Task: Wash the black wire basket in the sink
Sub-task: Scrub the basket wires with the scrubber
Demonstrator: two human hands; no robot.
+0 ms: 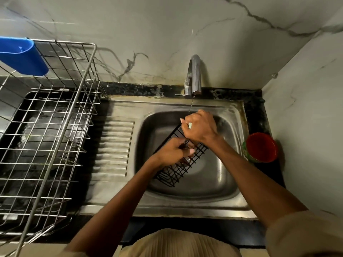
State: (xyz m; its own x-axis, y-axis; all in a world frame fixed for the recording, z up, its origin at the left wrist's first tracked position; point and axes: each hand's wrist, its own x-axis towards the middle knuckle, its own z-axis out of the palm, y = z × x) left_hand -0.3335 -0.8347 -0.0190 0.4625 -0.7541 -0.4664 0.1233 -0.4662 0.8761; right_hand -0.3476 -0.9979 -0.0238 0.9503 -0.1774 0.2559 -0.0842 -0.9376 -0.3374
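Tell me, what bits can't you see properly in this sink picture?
Head view only:
- Right hand hides the black wire basket's top end.
- Left hand: blurred; what its fingers pinch is unclear.
- Red cup's contents: too dark.
- Blue tub: cut off by left edge.

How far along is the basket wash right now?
Done: the black wire basket is over the sink bowl, tilted, and the tap runs a thin stream.
In hand: the right hand grips its upper end under the stream; the left hand grips the middle, apparently scrubbing, though blur hides any tool.
Left: rinsing the lower end, shutting off the tap, then likely moving it to the drying rack.
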